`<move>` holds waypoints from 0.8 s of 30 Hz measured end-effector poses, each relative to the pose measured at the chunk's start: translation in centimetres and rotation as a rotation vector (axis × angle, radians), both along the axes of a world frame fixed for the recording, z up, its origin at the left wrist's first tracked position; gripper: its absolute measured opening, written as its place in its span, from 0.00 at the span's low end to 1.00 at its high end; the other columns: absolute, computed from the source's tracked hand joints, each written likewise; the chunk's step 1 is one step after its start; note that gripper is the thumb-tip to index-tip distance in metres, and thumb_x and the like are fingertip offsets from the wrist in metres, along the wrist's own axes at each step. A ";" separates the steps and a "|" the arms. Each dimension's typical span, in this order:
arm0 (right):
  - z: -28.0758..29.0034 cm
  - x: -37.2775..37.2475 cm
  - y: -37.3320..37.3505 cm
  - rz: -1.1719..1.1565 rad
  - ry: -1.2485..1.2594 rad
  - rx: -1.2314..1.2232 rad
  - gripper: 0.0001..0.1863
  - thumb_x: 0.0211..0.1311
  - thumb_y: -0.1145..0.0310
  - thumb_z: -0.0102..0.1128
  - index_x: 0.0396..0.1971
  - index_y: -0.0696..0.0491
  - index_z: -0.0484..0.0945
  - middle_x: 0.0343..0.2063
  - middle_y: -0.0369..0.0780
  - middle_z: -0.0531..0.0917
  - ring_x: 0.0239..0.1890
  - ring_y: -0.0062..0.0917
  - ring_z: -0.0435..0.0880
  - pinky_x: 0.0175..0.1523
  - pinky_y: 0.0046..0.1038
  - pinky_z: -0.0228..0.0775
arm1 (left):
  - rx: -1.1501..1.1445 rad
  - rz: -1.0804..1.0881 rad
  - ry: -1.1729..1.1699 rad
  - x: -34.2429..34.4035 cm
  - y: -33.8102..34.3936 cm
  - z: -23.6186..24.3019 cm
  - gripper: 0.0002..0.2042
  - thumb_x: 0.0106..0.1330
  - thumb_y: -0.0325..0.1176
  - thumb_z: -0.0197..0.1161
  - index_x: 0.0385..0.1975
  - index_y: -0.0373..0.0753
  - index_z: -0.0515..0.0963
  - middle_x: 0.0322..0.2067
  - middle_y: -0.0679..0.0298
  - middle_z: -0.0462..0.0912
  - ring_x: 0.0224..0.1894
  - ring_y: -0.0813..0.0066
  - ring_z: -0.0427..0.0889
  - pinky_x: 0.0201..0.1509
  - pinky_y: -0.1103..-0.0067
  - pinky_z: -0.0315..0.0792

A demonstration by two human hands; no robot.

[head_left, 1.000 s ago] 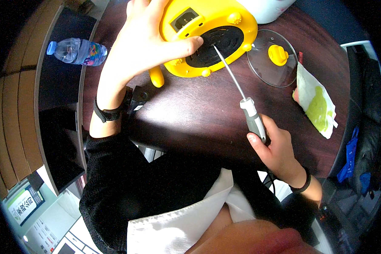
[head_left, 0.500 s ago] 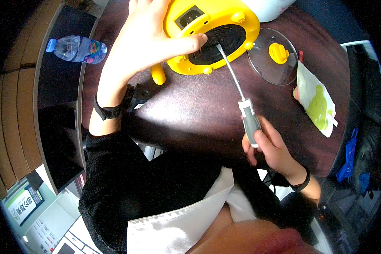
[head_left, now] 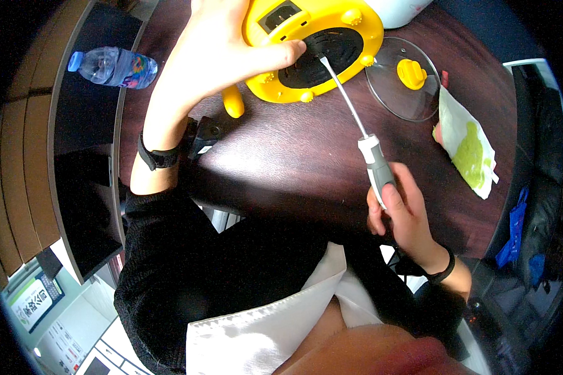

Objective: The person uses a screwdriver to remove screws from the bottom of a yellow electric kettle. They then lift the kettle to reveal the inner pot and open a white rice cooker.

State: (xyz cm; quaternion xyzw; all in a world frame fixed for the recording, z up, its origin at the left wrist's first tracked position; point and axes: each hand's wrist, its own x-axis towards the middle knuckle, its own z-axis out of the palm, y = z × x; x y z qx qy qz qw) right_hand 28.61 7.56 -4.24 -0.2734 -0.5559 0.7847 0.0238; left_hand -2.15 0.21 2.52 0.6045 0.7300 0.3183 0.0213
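A yellow appliance with small round feet, a power socket and a black vented plate faces up at the top centre. My left hand grips it at the left, thumb on the plate, other fingers partly out of frame. My right hand is closed on the grey-and-white handle of a screwdriver, whose flat tip reaches the plate just right of my left thumb. A yellow handle sticks out below the appliance.
On the dark wooden table lie a clear lid with yellow knob, a green-stained white cloth and a black object. A white container stands at the back. A water bottle lies left on a dark surface.
The appliance and my left hand have shifted slightly upward. My right hand's fingers have changed position on the screwdriver handle, whose tip has moved slightly up and to the right.
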 end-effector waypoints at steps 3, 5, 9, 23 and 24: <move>-0.1 -0.2 0.1 0.040 0.056 -0.506 0.25 0.74 0.53 0.37 0.61 0.54 0.59 0.27 0.35 0.71 0.14 0.14 0.64 0.21 0.20 0.64 | -0.022 -0.015 0.005 0.9 -0.2 0.9 0.47 0.40 0.51 0.67 0.64 0.37 0.59 0.53 0.42 0.60 0.57 0.45 0.60 0.63 0.51 0.57; 0.1 -0.2 0.3 0.061 0.023 -0.605 0.26 0.74 0.50 0.36 0.63 0.51 0.58 0.28 0.35 0.71 0.14 0.16 0.64 0.21 0.21 0.63 | -0.070 0.048 0.000 1.0 -0.2 0.9 0.47 0.40 0.51 0.67 0.64 0.37 0.59 0.54 0.40 0.59 0.59 0.44 0.59 0.63 0.51 0.57; -0.2 -0.1 0.4 0.035 0.061 -0.700 0.24 0.74 0.54 0.37 0.63 0.49 0.55 0.31 0.37 0.70 0.16 0.17 0.65 0.21 0.22 0.62 | -0.158 0.114 0.034 0.6 -0.3 0.8 0.48 0.40 0.52 0.68 0.64 0.37 0.58 0.57 0.38 0.57 0.62 0.41 0.56 0.65 0.49 0.56; -1.2 0.2 -0.3 0.013 -0.020 -0.534 0.25 0.75 0.51 0.29 0.56 0.55 0.64 0.24 0.36 0.70 0.19 0.19 0.67 0.26 0.23 0.65 | -0.056 -0.096 0.063 -1.8 0.0 -0.8 0.50 0.39 0.51 0.70 0.65 0.38 0.57 0.60 0.42 0.54 0.62 0.43 0.58 0.65 0.53 0.60; -1.7 0.5 -0.1 0.027 0.022 -0.610 0.26 0.75 0.50 0.28 0.57 0.55 0.64 0.24 0.36 0.69 0.18 0.19 0.67 0.26 0.24 0.65 | -0.076 -0.081 0.074 -1.4 -0.1 -0.5 0.49 0.39 0.51 0.70 0.65 0.38 0.57 0.60 0.42 0.55 0.62 0.43 0.58 0.65 0.53 0.59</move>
